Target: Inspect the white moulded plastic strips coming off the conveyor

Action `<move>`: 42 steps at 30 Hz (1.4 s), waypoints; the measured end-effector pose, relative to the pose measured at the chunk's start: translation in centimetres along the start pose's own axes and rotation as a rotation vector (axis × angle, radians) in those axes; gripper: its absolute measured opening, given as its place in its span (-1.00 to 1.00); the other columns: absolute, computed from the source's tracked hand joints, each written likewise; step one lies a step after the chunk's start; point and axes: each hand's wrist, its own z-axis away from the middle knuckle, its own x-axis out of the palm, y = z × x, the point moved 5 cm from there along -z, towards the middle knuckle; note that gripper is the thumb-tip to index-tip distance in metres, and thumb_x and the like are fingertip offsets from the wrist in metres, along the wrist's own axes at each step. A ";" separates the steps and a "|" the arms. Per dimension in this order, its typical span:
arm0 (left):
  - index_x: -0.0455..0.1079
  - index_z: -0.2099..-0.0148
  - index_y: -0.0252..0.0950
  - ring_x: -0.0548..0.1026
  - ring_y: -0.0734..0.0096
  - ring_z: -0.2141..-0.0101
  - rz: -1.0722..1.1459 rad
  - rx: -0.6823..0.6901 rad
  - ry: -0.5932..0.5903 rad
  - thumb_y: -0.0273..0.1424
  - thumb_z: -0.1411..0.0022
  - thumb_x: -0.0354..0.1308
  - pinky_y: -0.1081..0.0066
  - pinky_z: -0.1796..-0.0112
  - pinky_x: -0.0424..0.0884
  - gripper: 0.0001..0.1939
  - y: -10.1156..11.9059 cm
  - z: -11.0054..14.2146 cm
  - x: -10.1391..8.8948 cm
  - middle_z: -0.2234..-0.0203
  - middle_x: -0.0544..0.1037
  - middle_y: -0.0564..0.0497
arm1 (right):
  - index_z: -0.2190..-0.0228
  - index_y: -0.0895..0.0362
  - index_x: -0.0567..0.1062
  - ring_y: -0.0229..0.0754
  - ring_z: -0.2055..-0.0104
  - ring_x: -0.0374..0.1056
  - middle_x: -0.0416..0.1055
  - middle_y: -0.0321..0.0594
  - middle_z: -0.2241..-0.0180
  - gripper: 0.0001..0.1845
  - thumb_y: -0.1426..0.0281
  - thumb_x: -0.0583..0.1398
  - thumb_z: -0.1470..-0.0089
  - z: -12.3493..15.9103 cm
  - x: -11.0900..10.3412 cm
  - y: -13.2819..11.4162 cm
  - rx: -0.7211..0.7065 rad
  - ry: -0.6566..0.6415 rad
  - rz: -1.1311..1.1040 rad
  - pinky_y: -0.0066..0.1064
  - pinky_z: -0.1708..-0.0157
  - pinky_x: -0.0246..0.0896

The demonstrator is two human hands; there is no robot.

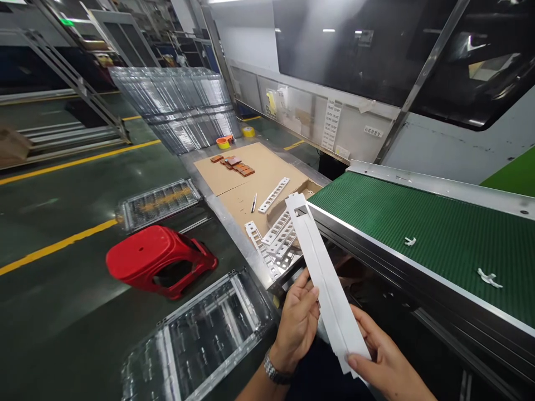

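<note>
Between my two hands is a long white strip-shaped panel [326, 278], tilted, with a rectangular cut-out near its far end. My left hand [297, 317] pinches its left edge around the middle. The near right end sits in my right hand [378, 353], thumb on top and fingers underneath. Beyond the panel, several white slotted strips [280, 231] lie in a loose pile at the table's corner. A single slotted strip [273, 195] rests apart on the cardboard [238, 195], with a thin pen-like tool [253, 203] beside it.
Brown flat pieces [234, 164] and yellow tape rolls [224, 142] lie farther back. To the right runs a green conveyor belt [418, 223] with small white parts [488, 277]. A red stool [159, 259] and clear plastic trays [200, 345] stand on the left.
</note>
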 end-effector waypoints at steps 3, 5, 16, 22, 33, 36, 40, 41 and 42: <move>0.22 -0.14 -0.28 0.46 0.29 0.27 0.020 -0.008 0.011 -0.47 -0.13 0.20 0.36 0.23 0.37 -0.49 0.2 0.0 0.1 0.23 0.51 -0.10 | -0.11 -0.12 0.12 -0.14 -0.14 0.15 0.22 -0.25 -0.14 -0.35 0.29 0.21 0.00 0.2 -0.1 0.2 -0.008 -0.037 -0.025 -0.31 -0.07 0.06; 0.23 -0.14 -0.26 0.46 0.29 0.26 0.025 -0.011 0.014 -0.46 -0.12 0.21 0.37 0.24 0.37 -0.47 0.3 0.0 0.2 0.22 0.51 -0.09 | -0.12 -0.14 0.11 -0.13 -0.16 0.14 0.21 -0.25 -0.14 -0.33 0.29 0.22 0.00 0.2 -0.1 0.5 -0.026 -0.056 -0.054 -0.29 -0.08 0.05; 0.18 -0.17 -0.30 0.46 0.32 0.26 0.032 0.018 0.012 -0.49 -0.15 0.18 0.37 0.20 0.37 -0.46 0.1 0.0 -0.2 0.23 0.52 -0.12 | -0.14 -0.20 0.11 -0.14 -0.18 0.11 0.21 -0.31 -0.15 -0.43 0.25 0.11 -0.10 0.6 -1.8 2.0 -0.045 0.008 0.024 -0.26 -0.16 -0.01; 0.20 -0.14 -0.31 0.45 0.23 0.14 0.049 0.048 0.008 -0.49 -0.16 0.18 0.30 0.10 0.35 -0.50 0.7 0.0 -0.2 0.19 0.51 -0.12 | -0.17 -0.15 0.07 0.05 -0.22 -0.05 -0.20 -0.24 -0.27 -0.50 0.23 -0.08 -0.19 1.7 -1.7 1.4 -0.503 0.214 0.941 -0.06 -0.11 0.09; 0.24 -0.11 -0.25 0.46 0.28 0.14 0.024 0.063 0.052 -0.48 -0.16 0.19 0.38 0.12 0.39 -0.54 -0.1 -0.2 -0.8 0.17 0.51 -0.08 | -0.21 -0.08 -0.05 0.15 -0.14 0.01 -0.18 -0.05 -0.23 -0.41 0.36 -0.05 -0.17 2.4 -2.7 3.0 -0.485 0.389 1.330 0.08 0.06 0.21; 0.24 -0.10 -0.26 0.46 0.31 0.15 0.032 0.065 0.065 -0.50 -0.17 0.18 0.39 0.12 0.39 -0.56 -0.2 -0.3 -0.8 0.16 0.51 -0.08 | -0.22 -0.05 -0.07 0.12 -0.13 0.02 -0.12 -0.06 -0.21 -0.42 0.35 -0.06 -0.18 2.4 -2.9 3.5 -0.492 0.380 1.311 0.03 0.03 0.19; 0.23 -0.10 -0.30 0.44 0.29 0.10 0.051 0.050 0.038 -0.52 -0.19 0.15 0.33 0.05 0.35 -0.58 0.2 -0.2 -0.6 0.14 0.50 -0.11 | -0.23 0.05 -0.16 0.03 -0.11 0.07 0.08 -0.05 -0.15 -0.39 0.32 -0.08 -0.21 2.6 -4.1 3.9 -0.471 0.484 1.157 -0.11 -0.01 0.13; 0.22 -0.11 -0.31 0.43 0.28 0.08 0.057 0.048 0.030 -0.52 -0.20 0.14 0.31 0.04 0.33 -0.58 0.3 -0.2 -0.5 0.13 0.49 -0.11 | -0.23 0.05 -0.15 -0.01 -0.10 0.10 0.13 -0.07 -0.13 -0.40 0.32 -0.08 -0.22 2.7 -4.5 4.0 -0.465 0.515 1.099 -0.15 -0.02 0.12; 0.22 -0.11 -0.31 0.42 0.27 0.07 0.061 0.046 0.026 -0.52 -0.20 0.14 0.30 0.02 0.31 -0.58 0.4 -0.2 -0.5 0.12 0.49 -0.12 | -0.23 0.02 -0.12 -0.05 -0.09 0.12 0.17 -0.11 -0.11 -0.43 0.31 -0.10 -0.22 2.8 -4.7 4.0 -0.454 0.539 1.036 -0.19 -0.03 0.10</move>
